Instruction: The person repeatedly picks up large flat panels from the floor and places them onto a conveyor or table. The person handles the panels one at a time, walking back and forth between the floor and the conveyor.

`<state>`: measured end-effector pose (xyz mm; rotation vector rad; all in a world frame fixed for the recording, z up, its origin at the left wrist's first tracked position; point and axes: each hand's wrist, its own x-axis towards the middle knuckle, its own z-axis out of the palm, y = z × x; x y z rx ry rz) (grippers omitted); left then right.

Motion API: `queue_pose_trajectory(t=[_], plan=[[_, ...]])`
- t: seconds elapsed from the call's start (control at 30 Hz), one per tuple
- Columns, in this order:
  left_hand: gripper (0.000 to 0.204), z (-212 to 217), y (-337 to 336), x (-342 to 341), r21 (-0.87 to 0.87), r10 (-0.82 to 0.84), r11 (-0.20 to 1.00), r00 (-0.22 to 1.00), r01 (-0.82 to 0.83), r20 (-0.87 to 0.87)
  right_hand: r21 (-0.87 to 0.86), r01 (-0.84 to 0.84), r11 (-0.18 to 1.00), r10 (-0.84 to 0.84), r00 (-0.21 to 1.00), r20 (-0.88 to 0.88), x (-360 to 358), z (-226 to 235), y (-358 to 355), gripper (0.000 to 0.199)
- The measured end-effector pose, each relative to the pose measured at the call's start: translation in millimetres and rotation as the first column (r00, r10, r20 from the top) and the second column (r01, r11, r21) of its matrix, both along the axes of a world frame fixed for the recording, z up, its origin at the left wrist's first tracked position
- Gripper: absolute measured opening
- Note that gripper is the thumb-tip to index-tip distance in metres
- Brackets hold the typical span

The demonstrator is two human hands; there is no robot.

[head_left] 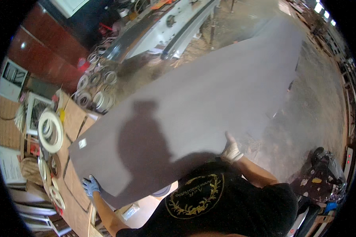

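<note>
Head view: left hand (91, 186) and right hand (231, 150), both gloved, clamp large grey panel (194, 106) by near edge, mid-carry; next move likely needs level, steady support.

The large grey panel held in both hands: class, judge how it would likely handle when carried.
The grey panel probably stays stiff: it looks flat between the left hand and right hand. Its great span suggests it is unwieldy.

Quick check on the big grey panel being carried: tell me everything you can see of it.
The grey panel is a large, thin, flat sheet with a matte, plain surface, like laminated board. It is held tilted, its long side running from lower left to upper right above the workshop floor. A small pale sticker sits near its lower left corner. The left hand, blue-gloved, grips its lower left edge; the right hand, pale-gloved, holds its near edge.
</note>
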<state>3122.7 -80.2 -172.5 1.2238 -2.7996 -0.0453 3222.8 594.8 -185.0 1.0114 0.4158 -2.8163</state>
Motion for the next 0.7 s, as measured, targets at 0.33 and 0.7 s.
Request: queue_pose_trajectory(t=[0.33, 0.7], plan=[[0.047, 63, 407, -239, 0.083, -0.883, 0.461, 0.448, 0.884, 0.139, 0.335, 0.205, 0.920, -0.230, 0.972, 0.036, -24, -35, 205, 0.069], [0.058, 83, 465, -299, 0.282, -0.817, 0.576, 0.549, 0.767, 0.177, 0.417, 0.243, 0.876, -0.207, 0.970, -0.130, -93, -53, 268, 0.059]])
